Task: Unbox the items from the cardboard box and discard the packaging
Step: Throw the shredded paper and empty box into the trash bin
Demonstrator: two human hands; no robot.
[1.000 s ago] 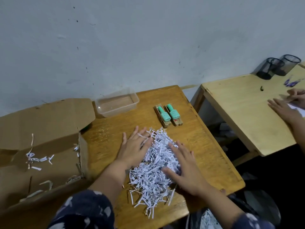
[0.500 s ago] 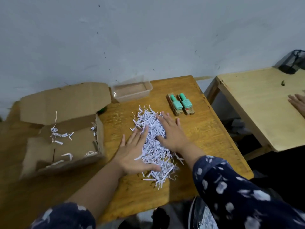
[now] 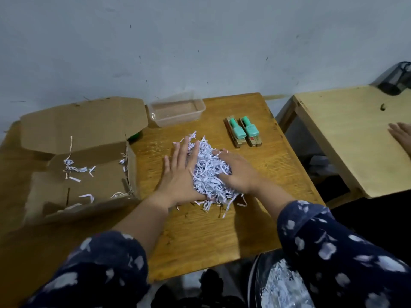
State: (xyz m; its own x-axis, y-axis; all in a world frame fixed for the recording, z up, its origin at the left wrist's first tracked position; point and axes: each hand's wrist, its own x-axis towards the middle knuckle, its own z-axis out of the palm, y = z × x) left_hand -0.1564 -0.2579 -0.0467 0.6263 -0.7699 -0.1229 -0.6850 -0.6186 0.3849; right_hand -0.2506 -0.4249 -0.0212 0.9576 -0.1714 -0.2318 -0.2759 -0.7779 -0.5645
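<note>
A heap of white shredded paper (image 3: 208, 172) lies on the wooden table (image 3: 213, 230). My left hand (image 3: 180, 174) presses against its left side with fingers spread flat. My right hand (image 3: 239, 173) pushes in from the right, fingers partly buried in the shreds. The open cardboard box (image 3: 82, 165) sits at the left, flap up, with a few paper strips inside. Two mint-green bottles in brown packs (image 3: 243, 131) lie side by side beyond the heap.
A clear plastic container (image 3: 176, 108) stands near the wall. A black bin bag holding shredded paper (image 3: 282, 285) hangs below the table's front edge. A second, paler table (image 3: 347, 138) stands at the right, with another person's hand (image 3: 401, 135) on it and a dark mesh cup (image 3: 397, 78).
Both hands have drawn together around the heap, bunching it tighter. My left hand slid further from me, my right came back toward me. The view shifted slightly.
</note>
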